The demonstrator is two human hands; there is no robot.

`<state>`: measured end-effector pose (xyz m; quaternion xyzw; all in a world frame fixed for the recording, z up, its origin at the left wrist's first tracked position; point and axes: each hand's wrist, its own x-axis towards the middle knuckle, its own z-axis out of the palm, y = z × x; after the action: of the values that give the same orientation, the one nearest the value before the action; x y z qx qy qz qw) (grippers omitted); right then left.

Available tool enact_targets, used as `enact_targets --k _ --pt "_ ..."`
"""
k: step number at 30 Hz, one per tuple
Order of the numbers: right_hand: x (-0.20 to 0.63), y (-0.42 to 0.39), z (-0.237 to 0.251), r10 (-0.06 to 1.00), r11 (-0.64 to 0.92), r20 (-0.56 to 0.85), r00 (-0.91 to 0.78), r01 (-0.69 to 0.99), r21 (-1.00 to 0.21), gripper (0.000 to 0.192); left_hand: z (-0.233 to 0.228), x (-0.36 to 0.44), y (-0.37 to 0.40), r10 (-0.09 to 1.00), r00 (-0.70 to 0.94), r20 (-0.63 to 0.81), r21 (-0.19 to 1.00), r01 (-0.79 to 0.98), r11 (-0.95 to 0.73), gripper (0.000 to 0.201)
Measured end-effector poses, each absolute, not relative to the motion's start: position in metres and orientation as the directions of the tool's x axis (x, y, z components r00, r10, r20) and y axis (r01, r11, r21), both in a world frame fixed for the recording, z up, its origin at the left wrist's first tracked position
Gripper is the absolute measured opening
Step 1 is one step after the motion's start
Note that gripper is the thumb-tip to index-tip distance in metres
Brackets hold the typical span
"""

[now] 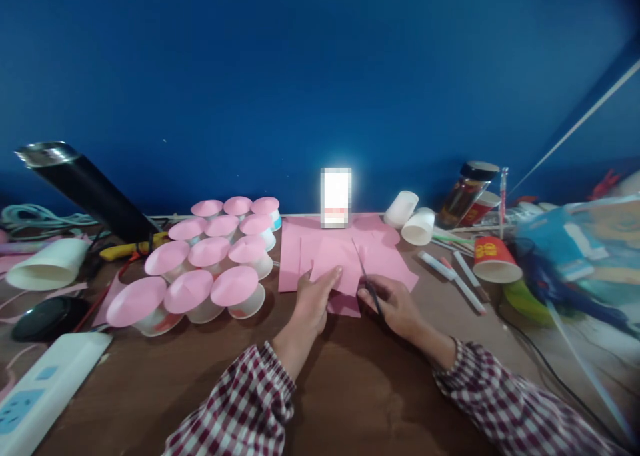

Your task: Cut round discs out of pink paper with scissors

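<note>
Brown table (360, 389) against blue wall. Centre: pink paper (325, 249), overlapping sheets lying flat. Left of paper: cluster of upturned cups (210, 269) capped with pink cones, in rows, touching. Far left: white cup (45, 264) on its side, black disc (45, 317), power strip (45, 389) at near edge, yellow tool (130, 248), cables (35, 217). Right of paper: two white cups (413, 219) on their sides, jar (467, 193) tilted, red cup (493, 259) on its side, pens (453, 273) scattered between cups.
</note>
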<state>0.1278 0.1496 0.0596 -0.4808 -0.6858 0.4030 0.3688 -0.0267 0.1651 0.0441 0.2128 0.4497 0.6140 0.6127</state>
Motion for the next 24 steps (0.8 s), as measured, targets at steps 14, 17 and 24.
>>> enact_targets --k 14,17,24 --pt "0.1248 0.1496 0.0568 0.970 0.143 0.077 -0.232 0.284 -0.948 0.032 0.0451 -0.0267 0.1654 0.931 -0.166 -0.326 0.822 -0.536 0.192 0.042" --pt "0.1250 0.1498 0.0565 0.971 0.135 0.070 -0.230 0.283 -0.950 0.034 0.0449 -0.0270 0.1654 0.928 -0.174 -0.328 0.825 -0.532 0.192 0.041" --pt "0.1254 0.1505 0.0583 0.968 0.142 0.072 -0.241 0.283 -0.948 0.031 0.0451 -0.0263 0.1652 0.942 -0.151 -0.299 0.825 -0.537 0.175 0.039"
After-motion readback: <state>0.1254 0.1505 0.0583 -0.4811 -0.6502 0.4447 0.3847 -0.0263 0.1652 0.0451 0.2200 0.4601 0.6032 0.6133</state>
